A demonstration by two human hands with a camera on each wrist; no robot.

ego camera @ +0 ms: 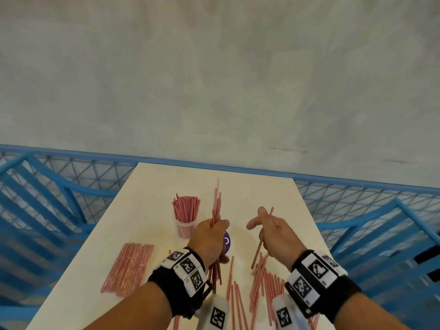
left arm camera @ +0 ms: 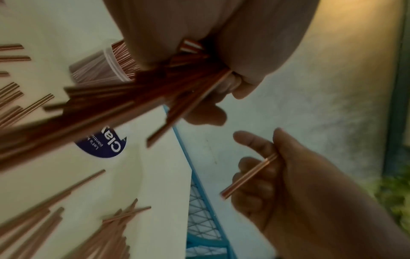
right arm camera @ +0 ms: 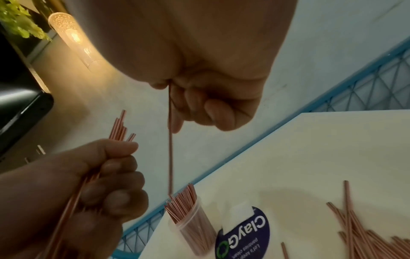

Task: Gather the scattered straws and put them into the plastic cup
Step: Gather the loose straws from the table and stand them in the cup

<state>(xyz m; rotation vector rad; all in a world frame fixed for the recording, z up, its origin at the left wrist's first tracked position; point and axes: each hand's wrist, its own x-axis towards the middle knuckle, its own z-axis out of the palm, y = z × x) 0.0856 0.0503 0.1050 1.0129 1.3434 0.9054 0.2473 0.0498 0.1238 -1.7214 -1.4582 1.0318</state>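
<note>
A clear plastic cup [ego camera: 184, 226] packed with red-and-white striped straws stands left of centre on the white table [ego camera: 273, 194]. My left hand [ego camera: 209, 236] grips a bundle of straws [ego camera: 216, 203] upright, just right of the cup. My right hand [ego camera: 271, 232] hovers beside it, pinching a single straw [ego camera: 260, 246] with the thumb and forefinger spread. In the right wrist view that straw [right arm camera: 170, 149] hangs from my curled fingers [right arm camera: 219, 112] above the cup [right arm camera: 193, 226]. Loose straws [ego camera: 262, 287] lie scattered near the table's front edge.
A neat pile of straws [ego camera: 128, 267] lies at the front left of the table. A purple round sticker [ego camera: 226, 241] sits between my hands. Blue mesh railing [ego camera: 95, 172] and blue slatted seats [ego camera: 35, 198] flank the table on both sides.
</note>
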